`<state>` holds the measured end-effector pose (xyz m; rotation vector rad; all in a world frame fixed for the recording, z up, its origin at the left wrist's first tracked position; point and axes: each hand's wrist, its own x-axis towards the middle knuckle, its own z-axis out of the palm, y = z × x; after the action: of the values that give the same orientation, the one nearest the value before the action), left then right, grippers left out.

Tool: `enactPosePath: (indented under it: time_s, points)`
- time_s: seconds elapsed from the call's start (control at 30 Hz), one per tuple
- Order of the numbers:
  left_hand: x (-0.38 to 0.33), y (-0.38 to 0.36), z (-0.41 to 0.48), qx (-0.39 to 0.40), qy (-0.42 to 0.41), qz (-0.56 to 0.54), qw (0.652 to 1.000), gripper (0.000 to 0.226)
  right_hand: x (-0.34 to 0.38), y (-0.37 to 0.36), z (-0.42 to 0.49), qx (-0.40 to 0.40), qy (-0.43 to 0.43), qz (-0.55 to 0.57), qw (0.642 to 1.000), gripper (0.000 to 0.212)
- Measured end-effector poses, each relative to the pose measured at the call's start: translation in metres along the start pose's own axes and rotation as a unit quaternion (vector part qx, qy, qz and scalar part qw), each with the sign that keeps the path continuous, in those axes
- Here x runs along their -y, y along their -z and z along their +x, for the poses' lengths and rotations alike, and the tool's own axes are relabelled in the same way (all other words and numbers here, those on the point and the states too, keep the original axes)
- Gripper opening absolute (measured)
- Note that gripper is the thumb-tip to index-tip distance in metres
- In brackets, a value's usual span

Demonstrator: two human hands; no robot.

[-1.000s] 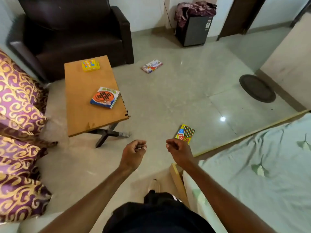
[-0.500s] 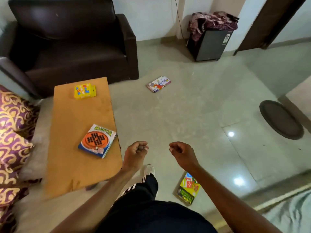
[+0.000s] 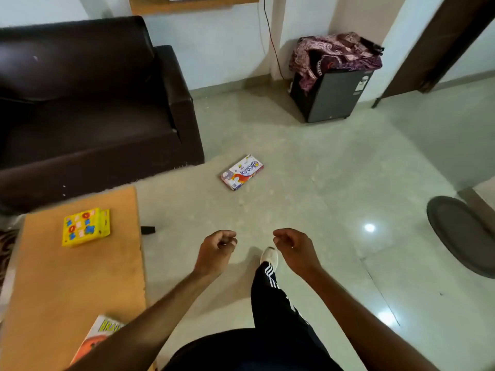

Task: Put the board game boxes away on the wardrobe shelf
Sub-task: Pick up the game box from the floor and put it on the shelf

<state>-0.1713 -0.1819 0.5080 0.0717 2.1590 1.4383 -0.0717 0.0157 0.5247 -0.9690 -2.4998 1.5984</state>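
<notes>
Nearest to me, an orange-fronted box (image 3: 100, 334) lies flat at the near end of the wooden table (image 3: 80, 285), on my left. My left forearm crosses over its near part, so I can read only a few yellow letters on it.

My left hand (image 3: 215, 250) and right hand (image 3: 296, 250) are held out ahead at about the same height with a gap between them. The fingers of both curl loosely inward and grip nothing I can see. A white shoe (image 3: 270, 257) shows on the floor between them.

Further along the table, well to the left of my left hand, sits a yellow box (image 3: 86, 226). Beyond both hands a white and red box (image 3: 242, 171) lies flat on the floor (image 3: 334, 183), near the corner of the dark sofa (image 3: 88, 103); its print is too small to read.

Against the far wall stands a small dark fridge (image 3: 332, 97) with patterned cloth (image 3: 334, 53) heaped on top.
</notes>
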Motion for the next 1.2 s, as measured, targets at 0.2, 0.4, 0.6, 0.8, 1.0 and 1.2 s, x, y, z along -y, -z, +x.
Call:
enactPosePath:
  time_s: [0.2, 0.4, 0.6, 0.8, 1.0, 1.2]
  points:
    - [-0.082, -0.025, 0.149, -0.035, 0.031, -0.015, 0.999, 0.017, 0.046, 0.035, 0.179, 0.058, -0.007, -0.011, 0.998, 0.017]
    - [-0.143, -0.035, 0.289, -0.095, 0.064, -0.074, 0.991, 0.021, 0.098, 0.05, 0.354, 0.124, 0.014, -0.075, 0.989, 0.018]
    - [-0.165, -0.03, 0.426, -0.142, 0.119, -0.122, 0.975, 0.021, 0.136, 0.026, 0.519, 0.171, 0.023, -0.137, 0.975, 0.019]
    - [-0.125, -0.042, 0.586, -0.175, 0.225, -0.094, 0.954, 0.021, 0.128, -0.044, 0.692, 0.226, 0.033, -0.206, 0.952, 0.019]
    - [-0.032, -0.095, 0.705, -0.203, 0.364, -0.142, 0.898, 0.027, 0.045, -0.131, 0.831, 0.335, 0.027, -0.305, 0.891, 0.026]
    - [0.091, -0.181, 0.801, -0.257, 0.457, -0.239, 0.817, 0.033, -0.087, -0.222, 0.932, 0.453, 0.085, -0.381, 0.802, 0.038]
